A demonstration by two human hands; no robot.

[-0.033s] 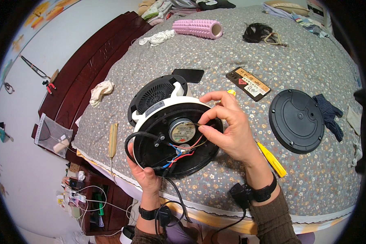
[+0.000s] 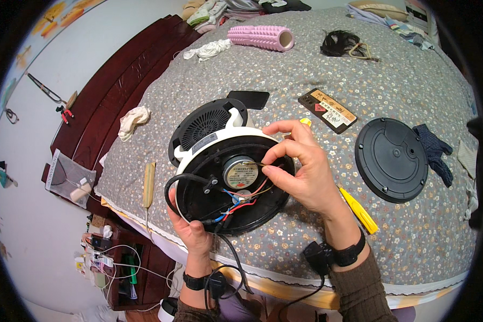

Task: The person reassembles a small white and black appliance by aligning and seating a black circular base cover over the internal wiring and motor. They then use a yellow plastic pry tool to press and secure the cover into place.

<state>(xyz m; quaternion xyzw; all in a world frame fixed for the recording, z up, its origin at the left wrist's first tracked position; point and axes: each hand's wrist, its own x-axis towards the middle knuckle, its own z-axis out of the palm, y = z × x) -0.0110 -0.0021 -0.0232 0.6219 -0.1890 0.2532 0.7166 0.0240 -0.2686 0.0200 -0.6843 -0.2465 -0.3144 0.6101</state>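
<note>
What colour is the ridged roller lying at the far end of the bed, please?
Pink; the roller shows best in the head view.

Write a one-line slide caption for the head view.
Left hand steadies an opened black round appliance base while right hand pinches thin wires beside its silver motor.

1. A flat, rectangular dark-brown package [image 2: 327, 110] with tan and white panels and a small red diamond mark lies on the grey flowered bedspread [image 2: 413, 236], near its middle, just left of the round black cover.
2. A round silver-grey label [image 2: 240, 172] sits on the motor at the centre of the black appliance base, near the bedspread's front edge.
3. A small pale rectangular label [image 2: 204, 143] sits on the appliance's white collar, below its round black grille.
</note>
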